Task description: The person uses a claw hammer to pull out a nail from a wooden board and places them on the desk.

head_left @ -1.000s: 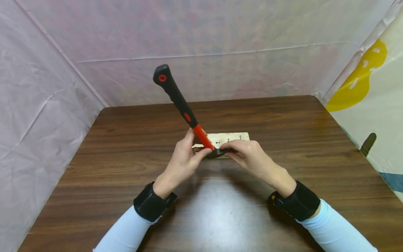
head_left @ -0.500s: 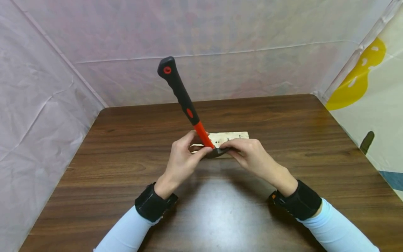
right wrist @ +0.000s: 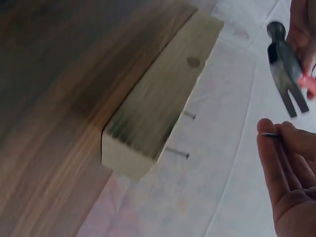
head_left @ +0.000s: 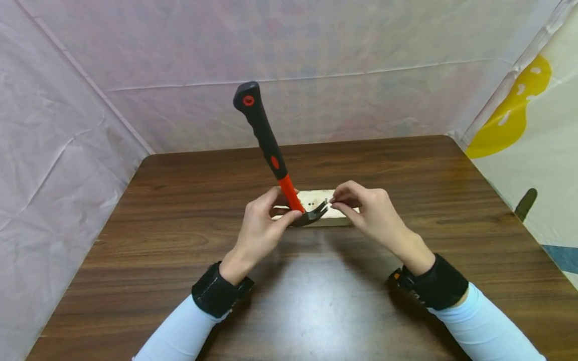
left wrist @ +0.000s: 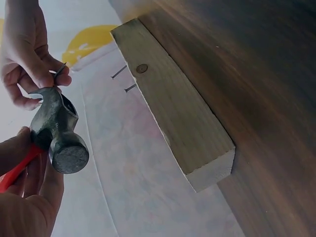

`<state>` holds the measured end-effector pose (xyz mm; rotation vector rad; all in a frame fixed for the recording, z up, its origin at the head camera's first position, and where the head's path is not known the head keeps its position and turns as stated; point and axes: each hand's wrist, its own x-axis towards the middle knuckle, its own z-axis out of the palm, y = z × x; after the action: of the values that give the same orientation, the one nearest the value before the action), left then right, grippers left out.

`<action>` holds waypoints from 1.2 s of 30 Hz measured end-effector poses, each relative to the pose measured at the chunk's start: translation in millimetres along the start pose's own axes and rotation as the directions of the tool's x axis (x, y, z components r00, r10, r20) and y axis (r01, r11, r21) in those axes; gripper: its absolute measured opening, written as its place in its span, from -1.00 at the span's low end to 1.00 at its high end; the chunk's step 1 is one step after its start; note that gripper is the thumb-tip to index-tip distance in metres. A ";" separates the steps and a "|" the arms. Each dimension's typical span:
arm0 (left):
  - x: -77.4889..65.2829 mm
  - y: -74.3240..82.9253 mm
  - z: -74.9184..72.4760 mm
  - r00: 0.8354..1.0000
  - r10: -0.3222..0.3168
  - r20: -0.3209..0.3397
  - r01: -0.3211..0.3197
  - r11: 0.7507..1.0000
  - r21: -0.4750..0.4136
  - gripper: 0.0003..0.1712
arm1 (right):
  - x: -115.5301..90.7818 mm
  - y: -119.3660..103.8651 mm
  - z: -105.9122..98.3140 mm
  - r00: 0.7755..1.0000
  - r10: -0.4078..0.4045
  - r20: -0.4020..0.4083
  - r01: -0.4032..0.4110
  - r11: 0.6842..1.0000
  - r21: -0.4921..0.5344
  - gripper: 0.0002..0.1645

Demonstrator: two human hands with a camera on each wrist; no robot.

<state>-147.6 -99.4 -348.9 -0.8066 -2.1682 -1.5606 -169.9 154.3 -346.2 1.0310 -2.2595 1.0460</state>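
- Fingers of left hand (head_left: pixel 259 228): gripping hammer (head_left: pixel 265 135) above wooden block (left wrist: pixel 174 101).
- Wooden block: flat on bench (head_left: pixel 203 210).
- Two nails (right wrist: pixel 177 152): standing in the block's right portion.
- Fingers of right hand (head_left: pixel 368 213): pinching third nail (right wrist: pixel 270 134) above block.

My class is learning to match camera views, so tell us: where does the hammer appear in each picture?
Head: the hammer slants just left of centre, from the upper part down to the middle.
Left wrist: the hammer is at the left, running to that edge.
Right wrist: the hammer is at the upper right.
Shared landmark: the wooden block, visible in all three.
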 end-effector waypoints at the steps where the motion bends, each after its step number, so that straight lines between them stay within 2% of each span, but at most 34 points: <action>1: 0.1 0.0 -0.1 1.000 0.001 0.000 -0.001 1.000 0.006 -0.58 | 0.1 1.8 -2.5 1.000 0.009 -0.006 -0.009 1.000 -0.009 -0.68; 10: 0.6 -2.2 -1.2 1.000 -0.004 -0.003 0.004 1.000 0.030 -0.58 | -2.1 22.5 -25.0 0.988 0.142 -0.062 -0.149 0.979 -0.136 -0.76; 13: 0.7 -2.9 -1.9 1.000 -0.010 -0.003 0.010 0.999 0.036 -0.58 | -3.8 29.1 -31.1 0.977 0.206 -0.048 -0.211 0.956 -0.206 -0.80; 16: 0.9 -4.0 -2.5 1.000 -0.013 -0.001 0.013 0.999 0.042 -0.58 | -6.2 35.0 -36.4 0.956 0.292 -0.008 -0.283 0.920 -0.269 -0.84; 21: 0.7 -4.5 -3.4 1.000 -0.016 0.001 0.016 0.999 0.048 -0.58 | -10.1 42.4 -41.5 0.890 0.449 0.076 -0.404 0.856 -0.323 -0.91; 26: 0.6 -4.7 -3.7 1.000 -0.018 0.004 0.018 0.998 0.060 -0.59 | -15.1 47.6 -45.0 0.802 0.582 0.131 -0.496 0.773 -0.396 -0.91; 30: 0.6 -5.1 -3.8 1.000 -0.007 0.007 0.006 0.997 0.073 -0.60 | -18.7 55.2 -49.0 0.745 0.647 0.164 -0.531 0.724 -0.440 -0.88; 36: 0.2 -5.2 -4.4 1.000 -0.010 0.015 0.009 0.996 0.092 -0.60 | -22.5 68.4 -58.5 0.684 0.699 0.209 -0.546 0.681 -0.489 -0.82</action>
<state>-151.2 -104.7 -351.1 -0.7832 -2.2398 -1.4519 -204.3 239.9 -355.7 0.2530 -3.1126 0.5791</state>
